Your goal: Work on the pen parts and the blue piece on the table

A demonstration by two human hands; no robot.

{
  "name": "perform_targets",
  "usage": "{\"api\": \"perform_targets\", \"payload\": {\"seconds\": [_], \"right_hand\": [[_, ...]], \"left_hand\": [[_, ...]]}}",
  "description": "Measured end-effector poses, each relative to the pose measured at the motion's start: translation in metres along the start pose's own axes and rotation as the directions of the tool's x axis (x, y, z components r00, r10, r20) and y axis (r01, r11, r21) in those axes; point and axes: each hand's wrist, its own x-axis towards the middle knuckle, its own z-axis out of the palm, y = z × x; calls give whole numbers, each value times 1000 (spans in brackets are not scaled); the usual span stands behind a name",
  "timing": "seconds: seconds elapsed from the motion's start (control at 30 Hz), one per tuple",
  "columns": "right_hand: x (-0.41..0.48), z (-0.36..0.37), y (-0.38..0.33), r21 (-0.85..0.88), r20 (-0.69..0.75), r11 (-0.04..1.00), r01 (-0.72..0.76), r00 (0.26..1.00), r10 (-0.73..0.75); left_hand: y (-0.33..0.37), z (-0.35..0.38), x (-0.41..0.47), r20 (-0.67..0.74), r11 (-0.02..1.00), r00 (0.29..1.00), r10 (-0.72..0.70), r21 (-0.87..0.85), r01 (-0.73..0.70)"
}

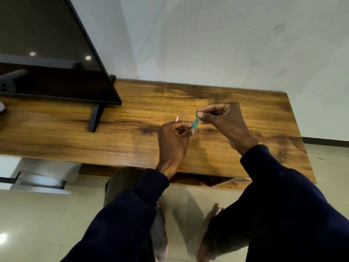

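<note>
While held above the wooden table [132, 140], between both hands: a small teal tube [194, 123], tilted, its upper end toward the right hand [224, 121], its lower end toward the left hand [174, 140]. Right thumb and forefinger pinched on the tube's top end, remaining fingers curled into the palm. Left thumb and fingertips closed round the lower end, with something small tucked in that fist, too hidden to name. Just past the left knuckles, a pink stick-like piece [177, 118], whether lying on the wood or poking up from the fist not clear. Close beside it on the tabletop, a tiny grey bit [182, 115] and a pale pink speck [188, 116], both too small to identify. Both forearms in dark navy sleeves [283, 195]. Further left on the same table, a black flat screen [56, 44] on its stand foot [96, 118], dark glass showing ceiling-light reflections. Behind, a whitish wall [226, 44]. Below the table edge, pale floor tiles [37, 214] and bare feet [215, 208].
</note>
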Motion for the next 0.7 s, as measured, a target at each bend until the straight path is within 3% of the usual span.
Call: {"api": "perform_targets", "payload": {"seconds": [0.47, 0.7], "right_hand": [[-5, 0, 1, 38, -20, 999, -35, 999, 36], [-6, 1, 8, 150, -18, 987, -60, 998, 63]], "left_hand": [[-3, 0, -1, -11, 999, 1000, -27, -24, 27], [-3, -2, 1, -11, 1000, 1000, -18, -23, 17]]}}
